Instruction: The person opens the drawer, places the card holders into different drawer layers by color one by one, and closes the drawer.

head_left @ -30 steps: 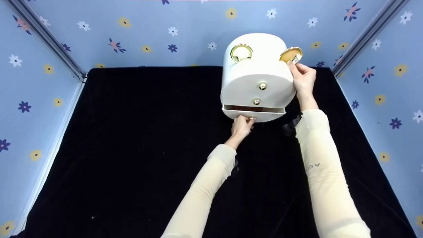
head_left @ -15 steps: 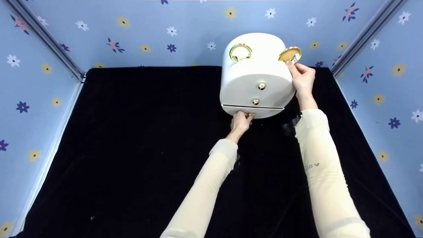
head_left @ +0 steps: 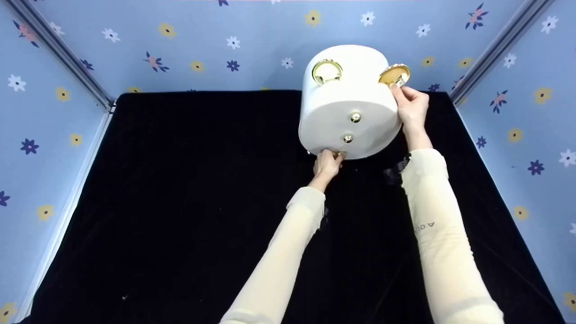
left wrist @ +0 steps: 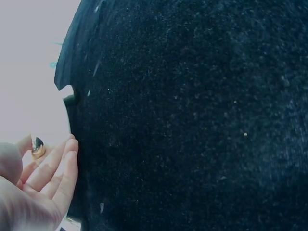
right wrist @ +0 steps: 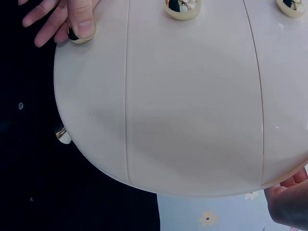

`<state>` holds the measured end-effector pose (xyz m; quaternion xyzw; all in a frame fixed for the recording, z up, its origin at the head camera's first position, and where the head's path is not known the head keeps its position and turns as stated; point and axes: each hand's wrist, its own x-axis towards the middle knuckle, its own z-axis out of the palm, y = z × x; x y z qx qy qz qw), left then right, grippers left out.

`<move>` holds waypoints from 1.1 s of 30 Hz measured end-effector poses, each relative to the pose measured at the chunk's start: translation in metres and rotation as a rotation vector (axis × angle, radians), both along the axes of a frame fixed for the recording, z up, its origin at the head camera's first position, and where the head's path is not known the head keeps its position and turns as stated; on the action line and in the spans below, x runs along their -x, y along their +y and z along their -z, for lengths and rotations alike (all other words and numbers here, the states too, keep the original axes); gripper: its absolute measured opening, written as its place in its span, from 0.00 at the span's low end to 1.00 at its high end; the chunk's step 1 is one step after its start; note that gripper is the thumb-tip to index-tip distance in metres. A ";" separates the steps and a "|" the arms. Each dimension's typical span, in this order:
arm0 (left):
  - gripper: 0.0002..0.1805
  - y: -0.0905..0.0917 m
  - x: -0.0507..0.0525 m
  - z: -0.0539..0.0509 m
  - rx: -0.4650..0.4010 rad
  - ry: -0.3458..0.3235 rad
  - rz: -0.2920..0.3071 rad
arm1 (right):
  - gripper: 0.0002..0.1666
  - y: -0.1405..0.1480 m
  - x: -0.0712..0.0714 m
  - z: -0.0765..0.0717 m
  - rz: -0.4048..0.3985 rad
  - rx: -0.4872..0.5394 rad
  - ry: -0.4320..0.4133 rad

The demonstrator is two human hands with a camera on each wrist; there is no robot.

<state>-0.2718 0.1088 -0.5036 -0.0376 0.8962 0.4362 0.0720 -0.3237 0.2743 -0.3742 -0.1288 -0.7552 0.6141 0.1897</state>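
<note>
A white rounded cabinet (head_left: 333,130) with drawers stands at the back of the black cloth in the head view. My left hand (head_left: 326,165) pinches the gold knob (right wrist: 81,36) of its lowest drawer between thumb and fingers. That drawer sits flush with the front. Two more gold knobs, an upper knob (head_left: 355,117) and a middle knob (head_left: 348,138), are above it. My right hand (head_left: 414,108) is at the cabinet's right side, pinching the base of the right gold ear-like disc (head_left: 394,73). A matching left gold disc (head_left: 327,73) rises from the top.
Black cloth (head_left: 193,202) covers the table. Blue flowered panels (head_left: 202,40) stand behind and at both sides, joined by grey corner posts. A small gold-and-white foot (right wrist: 63,134) shows under the cabinet's edge.
My left hand has moved inward with the knob, and the lowest drawer has gone from partly open to closed. The right hand has stayed in place at the gold disc.
</note>
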 end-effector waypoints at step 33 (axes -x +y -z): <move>0.19 -0.027 -0.007 -0.017 0.261 0.146 0.184 | 0.14 0.008 0.000 0.006 -0.030 -0.049 -0.001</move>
